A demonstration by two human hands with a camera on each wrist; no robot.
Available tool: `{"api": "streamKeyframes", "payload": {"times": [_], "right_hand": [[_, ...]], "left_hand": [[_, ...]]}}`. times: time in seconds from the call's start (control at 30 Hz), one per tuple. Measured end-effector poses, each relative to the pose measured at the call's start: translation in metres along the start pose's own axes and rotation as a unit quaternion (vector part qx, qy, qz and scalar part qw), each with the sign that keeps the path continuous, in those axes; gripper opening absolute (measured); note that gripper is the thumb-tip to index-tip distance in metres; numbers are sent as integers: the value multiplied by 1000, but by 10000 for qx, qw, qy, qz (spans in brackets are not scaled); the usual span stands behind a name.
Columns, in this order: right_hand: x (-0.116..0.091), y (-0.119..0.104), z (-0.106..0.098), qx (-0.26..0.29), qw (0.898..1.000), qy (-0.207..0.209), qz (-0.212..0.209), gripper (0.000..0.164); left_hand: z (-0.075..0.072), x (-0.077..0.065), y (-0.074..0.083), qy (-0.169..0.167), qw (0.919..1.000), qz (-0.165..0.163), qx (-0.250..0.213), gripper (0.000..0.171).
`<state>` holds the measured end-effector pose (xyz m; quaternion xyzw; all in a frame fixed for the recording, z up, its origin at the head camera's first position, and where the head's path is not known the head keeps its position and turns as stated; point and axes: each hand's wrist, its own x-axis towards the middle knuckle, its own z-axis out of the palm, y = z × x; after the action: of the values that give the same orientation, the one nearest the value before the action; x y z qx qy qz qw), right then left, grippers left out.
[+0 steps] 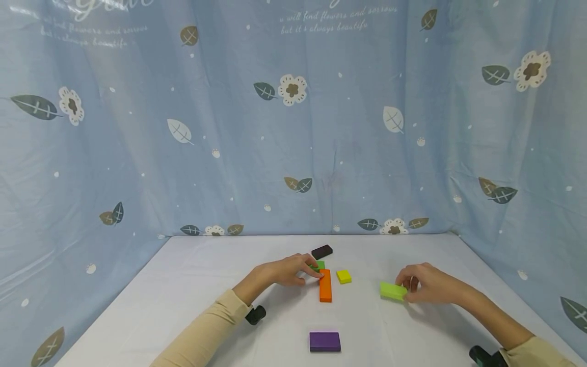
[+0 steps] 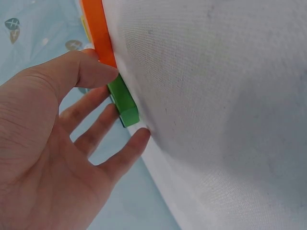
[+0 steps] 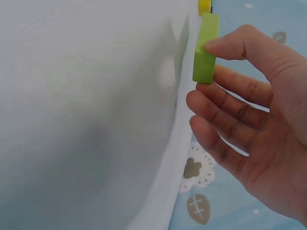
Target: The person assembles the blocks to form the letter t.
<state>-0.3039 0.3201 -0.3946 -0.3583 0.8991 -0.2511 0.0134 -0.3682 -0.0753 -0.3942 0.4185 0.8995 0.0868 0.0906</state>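
My left hand [image 1: 288, 270] is at a green block [image 1: 320, 265], which is partly hidden by its fingers in the head view. In the left wrist view the thumb lies on the near side of the green block [image 2: 123, 100], where it meets an orange block [image 2: 98, 31], with fingers behind it. The long orange block [image 1: 325, 286] stretches from there toward the viewer. Off to the right, my right hand [image 1: 433, 283] pinches one end of a lime-green block [image 1: 392, 291] between thumb and fingers. The right wrist view shows the thumb on that block's side [image 3: 201, 67].
A small yellow block [image 1: 344, 277] lies right of the orange one. Behind the green block is a dark brown block [image 1: 322, 251]. A purple block [image 1: 324, 341] sits nearer the viewer on the white table [image 1: 183, 275]. A patterned blue curtain [image 1: 238, 168] surrounds the table.
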Motion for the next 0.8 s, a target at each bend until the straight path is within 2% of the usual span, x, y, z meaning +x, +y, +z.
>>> {"api": "streamKeyframes", "payload": {"times": [0.5, 0.8], "right_hand": [[15, 1, -4, -228, 9992, 251, 189, 22], [25, 1, -4, -397, 9983, 388, 201, 22]], "left_hand": [[2, 1, -1, 39, 10000, -47, -12, 44], [0, -1, 1, 24, 10000, 66, 30, 44]]}}
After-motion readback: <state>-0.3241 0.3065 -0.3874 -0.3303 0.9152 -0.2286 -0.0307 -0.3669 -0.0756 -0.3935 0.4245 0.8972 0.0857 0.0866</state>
